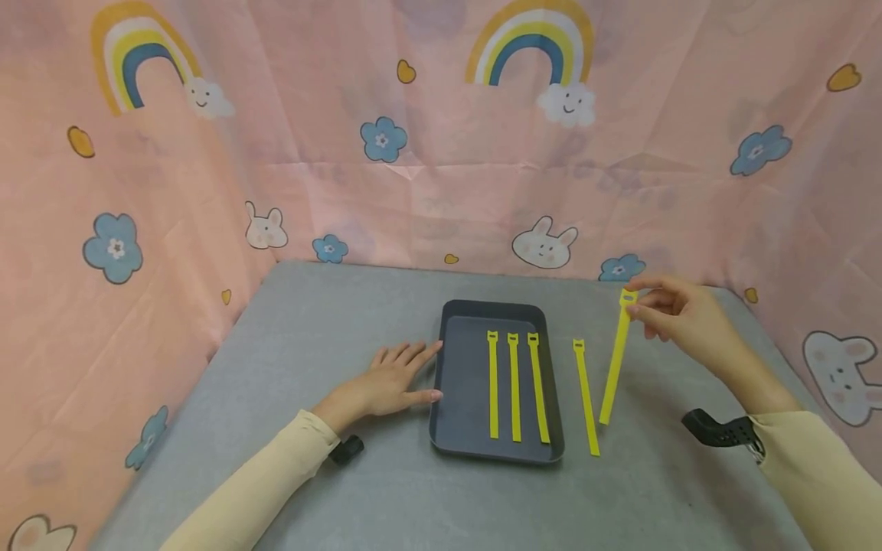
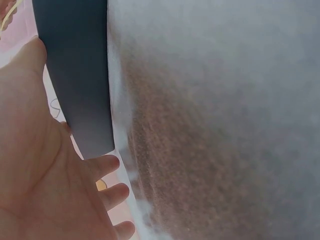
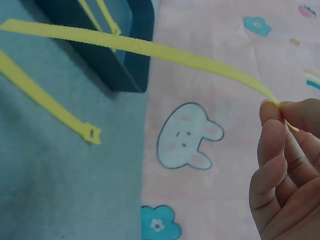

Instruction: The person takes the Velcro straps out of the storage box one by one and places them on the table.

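- From where I'm standing, one yellow slotted cable tie (image 1: 616,360) hangs right of the dark tray (image 1: 463,367), pinched by the right hand (image 1: 678,314)
- loose tie (image 1: 586,398) lying between that and the tray
- three more ties (image 1: 514,390) inside it
- left hand (image 1: 396,383) just touching the tray's left edge, fingers spread

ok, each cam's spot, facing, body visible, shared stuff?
Head: worn on head, forward-down at tray; left hand, right hand, sleeves.
Left wrist: worn there, faces tray wall, tabletop; left hand, apparently right hand in corner.
Right wrist: worn there, faces held yellow strap; right hand.
Head and right wrist share tray, held yellow strap, right hand.
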Demonstrator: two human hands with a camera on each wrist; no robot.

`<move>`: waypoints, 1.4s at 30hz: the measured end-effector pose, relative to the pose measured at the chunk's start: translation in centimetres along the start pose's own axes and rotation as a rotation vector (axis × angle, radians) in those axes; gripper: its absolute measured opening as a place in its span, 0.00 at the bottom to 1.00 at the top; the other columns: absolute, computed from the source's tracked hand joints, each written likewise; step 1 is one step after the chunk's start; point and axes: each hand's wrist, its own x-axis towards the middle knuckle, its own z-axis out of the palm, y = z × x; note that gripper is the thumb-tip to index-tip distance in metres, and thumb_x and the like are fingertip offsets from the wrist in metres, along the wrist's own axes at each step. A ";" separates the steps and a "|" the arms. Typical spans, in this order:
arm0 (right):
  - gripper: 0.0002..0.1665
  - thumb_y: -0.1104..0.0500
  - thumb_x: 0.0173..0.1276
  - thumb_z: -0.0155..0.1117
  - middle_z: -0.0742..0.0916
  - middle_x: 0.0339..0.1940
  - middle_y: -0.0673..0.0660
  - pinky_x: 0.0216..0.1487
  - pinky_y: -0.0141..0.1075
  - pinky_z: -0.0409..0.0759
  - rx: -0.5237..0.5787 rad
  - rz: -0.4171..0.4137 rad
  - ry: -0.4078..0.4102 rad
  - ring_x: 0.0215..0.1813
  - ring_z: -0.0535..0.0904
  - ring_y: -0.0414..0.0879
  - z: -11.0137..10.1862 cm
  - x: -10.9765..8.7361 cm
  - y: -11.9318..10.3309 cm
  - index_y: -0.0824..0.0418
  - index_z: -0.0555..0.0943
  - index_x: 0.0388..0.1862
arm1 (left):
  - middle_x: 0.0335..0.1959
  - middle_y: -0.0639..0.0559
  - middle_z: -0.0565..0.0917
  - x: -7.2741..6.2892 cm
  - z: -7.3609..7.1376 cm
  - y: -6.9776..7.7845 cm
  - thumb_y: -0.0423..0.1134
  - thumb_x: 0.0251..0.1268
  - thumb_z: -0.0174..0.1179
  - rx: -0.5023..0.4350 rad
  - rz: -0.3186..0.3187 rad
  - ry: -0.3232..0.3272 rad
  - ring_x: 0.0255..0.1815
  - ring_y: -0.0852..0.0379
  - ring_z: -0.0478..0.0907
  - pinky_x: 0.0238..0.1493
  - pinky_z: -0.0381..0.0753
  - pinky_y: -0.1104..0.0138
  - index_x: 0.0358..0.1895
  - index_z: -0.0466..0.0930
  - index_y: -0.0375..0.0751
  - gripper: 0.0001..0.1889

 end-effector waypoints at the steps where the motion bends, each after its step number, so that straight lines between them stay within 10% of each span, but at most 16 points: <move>1: 0.20 0.54 0.72 0.64 0.86 0.31 0.39 0.26 0.35 0.73 0.001 0.006 -0.005 0.26 0.78 0.45 0.0 -0.2 0.2 0.56 0.76 0.60 | 0.83 0.45 0.49 0.0 0.0 0.0 0.70 0.69 0.45 -0.003 0.000 0.001 0.83 0.37 0.44 0.77 0.42 0.36 0.81 0.34 0.64 0.44; 42: 0.25 0.50 0.73 0.62 0.87 0.34 0.58 0.26 0.38 0.76 -0.053 0.116 -0.161 0.28 0.78 0.53 2.5 -0.8 6.5 0.62 0.74 0.62 | 0.82 0.45 0.49 -0.1 0.0 -0.1 0.71 0.70 0.43 -0.011 -0.005 -0.004 0.83 0.37 0.44 0.77 0.43 0.36 0.81 0.34 0.64 0.44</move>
